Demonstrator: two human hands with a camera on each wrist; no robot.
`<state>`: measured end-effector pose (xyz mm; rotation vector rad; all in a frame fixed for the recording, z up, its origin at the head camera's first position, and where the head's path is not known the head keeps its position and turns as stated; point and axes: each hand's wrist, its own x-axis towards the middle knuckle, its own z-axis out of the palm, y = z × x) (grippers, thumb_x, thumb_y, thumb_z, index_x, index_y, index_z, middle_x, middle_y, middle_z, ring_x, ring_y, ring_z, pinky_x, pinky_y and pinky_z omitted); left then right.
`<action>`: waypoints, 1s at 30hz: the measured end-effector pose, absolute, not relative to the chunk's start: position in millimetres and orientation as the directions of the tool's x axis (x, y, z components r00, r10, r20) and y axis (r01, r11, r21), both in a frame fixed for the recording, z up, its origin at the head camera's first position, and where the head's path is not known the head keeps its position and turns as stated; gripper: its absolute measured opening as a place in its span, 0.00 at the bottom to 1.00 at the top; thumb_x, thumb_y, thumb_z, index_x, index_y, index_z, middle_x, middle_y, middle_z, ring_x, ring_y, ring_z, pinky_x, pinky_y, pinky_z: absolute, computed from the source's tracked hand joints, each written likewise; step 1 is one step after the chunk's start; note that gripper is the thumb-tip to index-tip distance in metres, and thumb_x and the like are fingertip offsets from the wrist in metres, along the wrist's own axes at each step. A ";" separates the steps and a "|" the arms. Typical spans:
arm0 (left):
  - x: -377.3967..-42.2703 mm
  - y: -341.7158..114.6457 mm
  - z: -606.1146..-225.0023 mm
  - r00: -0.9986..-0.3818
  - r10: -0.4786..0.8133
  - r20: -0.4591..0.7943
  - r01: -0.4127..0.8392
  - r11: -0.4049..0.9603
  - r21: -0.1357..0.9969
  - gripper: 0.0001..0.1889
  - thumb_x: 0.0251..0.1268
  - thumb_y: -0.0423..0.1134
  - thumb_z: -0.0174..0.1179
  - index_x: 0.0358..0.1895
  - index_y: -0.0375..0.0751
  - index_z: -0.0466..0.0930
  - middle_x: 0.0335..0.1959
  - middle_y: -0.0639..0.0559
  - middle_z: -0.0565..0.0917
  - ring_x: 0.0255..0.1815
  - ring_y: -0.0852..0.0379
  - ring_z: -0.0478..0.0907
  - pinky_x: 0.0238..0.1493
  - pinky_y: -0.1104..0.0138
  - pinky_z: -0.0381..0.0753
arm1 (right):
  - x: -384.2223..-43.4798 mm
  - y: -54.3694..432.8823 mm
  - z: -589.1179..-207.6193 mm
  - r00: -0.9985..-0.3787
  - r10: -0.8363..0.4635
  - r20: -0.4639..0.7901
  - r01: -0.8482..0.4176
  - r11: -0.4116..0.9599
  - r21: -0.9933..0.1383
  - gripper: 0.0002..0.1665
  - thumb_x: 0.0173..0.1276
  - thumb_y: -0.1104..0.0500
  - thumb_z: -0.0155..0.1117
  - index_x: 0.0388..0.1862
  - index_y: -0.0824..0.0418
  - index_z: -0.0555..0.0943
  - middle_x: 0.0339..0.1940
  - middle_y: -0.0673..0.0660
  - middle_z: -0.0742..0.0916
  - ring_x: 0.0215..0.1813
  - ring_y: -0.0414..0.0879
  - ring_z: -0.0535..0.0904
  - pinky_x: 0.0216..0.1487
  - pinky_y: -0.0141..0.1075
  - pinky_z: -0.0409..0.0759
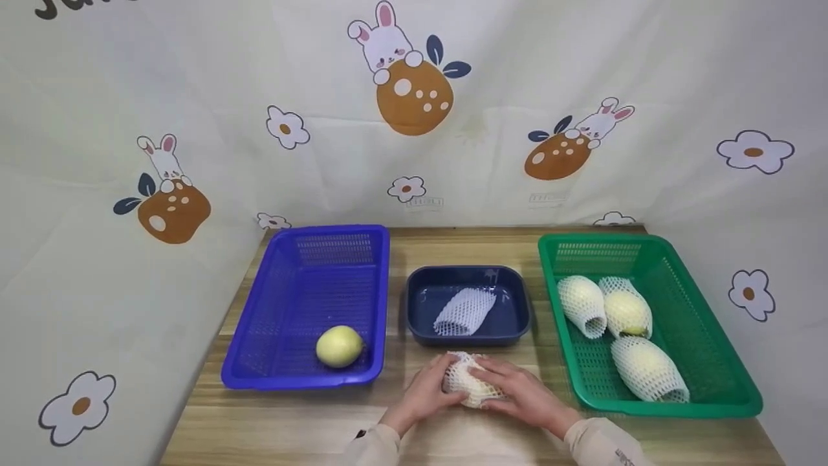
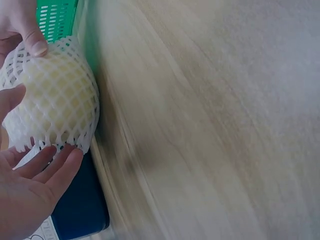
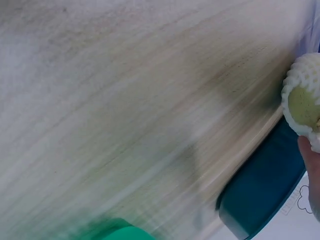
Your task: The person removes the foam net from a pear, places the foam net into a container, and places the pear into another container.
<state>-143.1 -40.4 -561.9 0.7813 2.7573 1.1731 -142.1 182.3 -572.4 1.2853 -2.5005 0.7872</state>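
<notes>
Between both hands, in front of the navy dish, is a round pale-yellow fruit (image 1: 477, 383) in a white foam net sleeve (image 2: 60, 95). My left hand (image 1: 427, 391) holds its left side, fingertips at the net's edge and thumb across the near side. From the right, my right hand (image 1: 522, 393) grips it with fingers over the top and thumb below. In the right wrist view, bare greenish skin of the fruit (image 3: 304, 107) shows at the sleeve's open end. Another foam net sleeve (image 1: 466, 312), flattened, lies in the navy dish (image 1: 469, 338).
To the left stands a blue basket (image 1: 304, 382) with one bare yellow-green fruit (image 1: 339, 346) near its front right corner. A green basket (image 1: 673, 408) at the right holds three netted fruits (image 1: 649, 369). Behind the wooden table (image 1: 291, 427) hangs a printed cloth (image 1: 491, 168).
</notes>
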 end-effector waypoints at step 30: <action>-140.4 -34.6 -566.6 -0.893 0.437 0.103 0.371 0.588 0.719 0.32 0.46 0.46 0.66 0.55 0.39 0.65 0.51 0.44 0.72 0.51 0.50 0.70 0.52 0.60 0.67 | -136.5 182.3 -576.1 -0.720 -0.620 0.313 -0.687 0.570 -0.451 0.40 0.56 0.41 0.60 0.65 0.53 0.61 0.64 0.60 0.64 0.59 0.56 0.65 0.50 0.50 0.68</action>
